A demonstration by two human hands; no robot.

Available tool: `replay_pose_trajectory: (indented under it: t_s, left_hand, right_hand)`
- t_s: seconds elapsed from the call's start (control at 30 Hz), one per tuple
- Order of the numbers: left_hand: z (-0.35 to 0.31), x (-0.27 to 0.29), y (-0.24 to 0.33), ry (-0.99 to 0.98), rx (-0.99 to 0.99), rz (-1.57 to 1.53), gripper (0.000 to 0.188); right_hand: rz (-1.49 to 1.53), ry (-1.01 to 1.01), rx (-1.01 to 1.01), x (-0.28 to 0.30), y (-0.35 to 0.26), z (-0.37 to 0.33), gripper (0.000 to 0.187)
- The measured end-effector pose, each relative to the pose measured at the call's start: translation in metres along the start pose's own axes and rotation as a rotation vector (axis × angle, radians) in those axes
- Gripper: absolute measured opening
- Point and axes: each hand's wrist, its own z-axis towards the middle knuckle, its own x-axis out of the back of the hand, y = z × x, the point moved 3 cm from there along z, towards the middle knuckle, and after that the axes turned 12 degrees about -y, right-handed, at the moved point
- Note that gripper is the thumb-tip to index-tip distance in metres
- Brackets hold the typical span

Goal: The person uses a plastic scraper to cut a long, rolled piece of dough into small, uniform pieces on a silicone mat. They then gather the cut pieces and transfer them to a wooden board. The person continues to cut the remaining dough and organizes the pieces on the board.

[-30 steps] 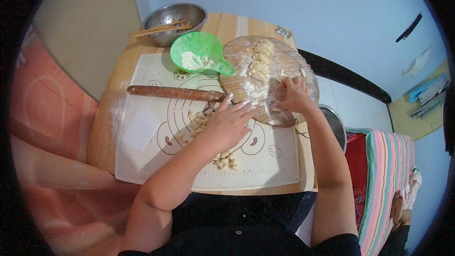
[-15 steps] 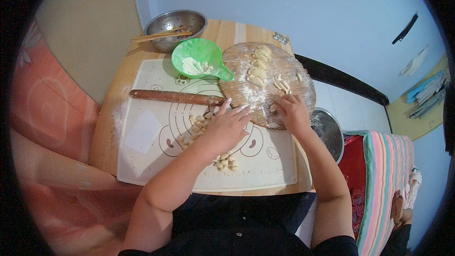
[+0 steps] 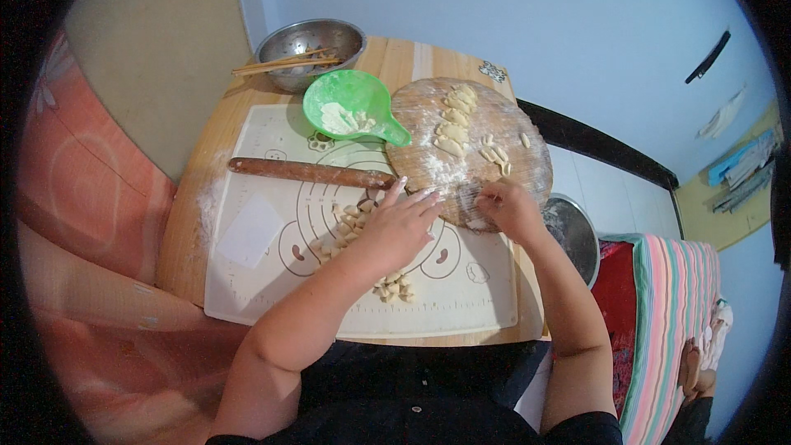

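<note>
My left hand [image 3: 400, 229] lies with fingers stretched and spread, its fingertips at the near edge of a round, floured board [image 3: 412, 119]. Beneath and beside it are several small cut dough pieces [image 3: 350, 222] on a white printed mat [image 3: 280, 292]. On the right part of the board, my right hand [image 3: 512, 210] is closed, thumb and fingers together low on the surface; what they hold, if anything, is hidden. Beyond it lie several small finger-shaped dough pieces [image 3: 494, 152]. A row of folded dumplings [image 3: 453, 128] runs up the middle of the board.
A wooden rolling pin [image 3: 305, 171] rests across the mat, touching the board's side. Behind it stand a green scoop [image 3: 375, 99] with flour and a metal bowl [image 3: 358, 43] with chopsticks [image 3: 280, 64]. White paper [image 3: 250, 232] lies left; a metal basin [image 3: 583, 239] is beyond the table's right edge.
My right hand has drawn slightly nearer me, and another finger-shaped piece shows in the group on the board. My left hand has hardly moved.
</note>
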Motion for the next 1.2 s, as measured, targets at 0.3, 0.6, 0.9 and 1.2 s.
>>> replay_pose_trajectory:
  t_s: [0.3, 0.6, 0.9, 1.2]
  left_hand:
    - [-0.003, 0.000, -0.003, 0.078, -0.047, -0.037, 0.051]
    - [0.001, 0.012, -0.015, 0.245, -0.052, -0.197, 0.035]
    - [-0.026, 0.069, -0.045, 0.943, 0.109, -0.451, 0.020]
    - [-0.029, 0.072, -0.042, 0.987, 0.071, -0.347, 0.019]
  right_hand:
    - [0.036, 0.363, -0.125, 0.033, 0.048, 0.055, 0.029]
    - [0.322, 0.411, -0.230, 0.033, 0.100, 0.073, 0.029]
    - [0.206, 0.021, 0.178, -0.005, -0.045, 0.012, 0.022]
    - [0.187, -0.069, 0.403, -0.066, -0.118, -0.030, 0.026]
